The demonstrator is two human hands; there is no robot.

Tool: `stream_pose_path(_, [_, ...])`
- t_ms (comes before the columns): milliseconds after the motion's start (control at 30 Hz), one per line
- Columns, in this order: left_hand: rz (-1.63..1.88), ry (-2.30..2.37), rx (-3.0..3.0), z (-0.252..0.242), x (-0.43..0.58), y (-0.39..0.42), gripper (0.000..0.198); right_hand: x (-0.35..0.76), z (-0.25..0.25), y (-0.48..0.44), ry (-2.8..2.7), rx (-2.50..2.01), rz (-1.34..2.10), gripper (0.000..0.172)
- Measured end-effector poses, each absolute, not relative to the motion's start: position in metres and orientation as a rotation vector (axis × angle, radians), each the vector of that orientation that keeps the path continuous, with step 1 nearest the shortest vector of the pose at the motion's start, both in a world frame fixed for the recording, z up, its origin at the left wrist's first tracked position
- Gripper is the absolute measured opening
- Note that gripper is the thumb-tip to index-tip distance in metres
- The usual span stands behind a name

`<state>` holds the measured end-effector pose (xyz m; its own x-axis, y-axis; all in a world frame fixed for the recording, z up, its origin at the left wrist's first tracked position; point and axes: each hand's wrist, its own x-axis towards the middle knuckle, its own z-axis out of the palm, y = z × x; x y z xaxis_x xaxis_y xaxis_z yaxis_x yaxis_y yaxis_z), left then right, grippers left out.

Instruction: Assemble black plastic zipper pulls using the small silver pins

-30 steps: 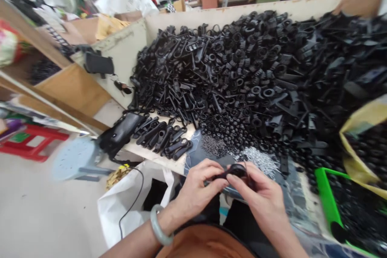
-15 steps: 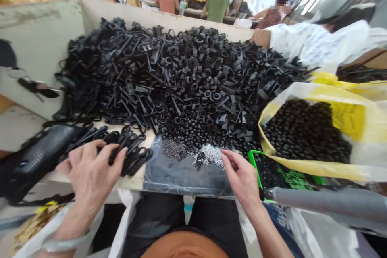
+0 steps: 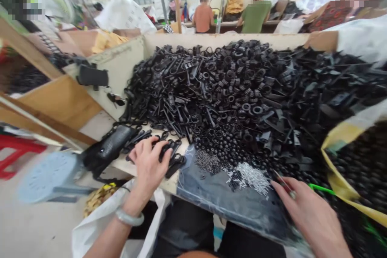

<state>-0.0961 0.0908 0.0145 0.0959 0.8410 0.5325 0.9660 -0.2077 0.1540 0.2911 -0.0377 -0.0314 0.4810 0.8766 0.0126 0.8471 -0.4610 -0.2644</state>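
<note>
Left hand (image 3: 149,165) lies flat on the clips (image 3: 175,161) just before the pile (image 3: 236,88), grip open, holding none. Pins (image 3: 254,177) lie before the pile too. Right hand (image 3: 305,209) is beside them, blurred; its grip can't be told. Few clips are set out, and most of the pile looks left to do.

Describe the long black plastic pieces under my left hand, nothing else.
The long black plastic pieces are slim, matt straps, and those that show clearly have a looped end. They lie flat, side by side, on the pale tabletop near its front edge, in front of the big heap. The left hand rests palm down on them, covering the middle ones. A black pouch lies at their left end, and a dark sheet to their right.
</note>
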Motion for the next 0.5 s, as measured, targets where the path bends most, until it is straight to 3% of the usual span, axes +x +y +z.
stream_pose_path(133, [-0.794,-1.718,-2.346,0.022,-0.067,0.102,0.013,0.280,-0.026,-0.030,-1.390,-2.231,0.063,0.061])
stream_pose_path(333, [-0.544,-1.555,-2.757,0.025,-0.018,0.131,0.016,0.219,0.013,0.047,-1.706,-1.700,0.226,0.036])
stream_pose_path(500, [-0.532,-1.608,-2.707,0.020,0.002,0.162,0.015,0.188,0.016,0.108,-1.865,-1.851,0.264,0.019])
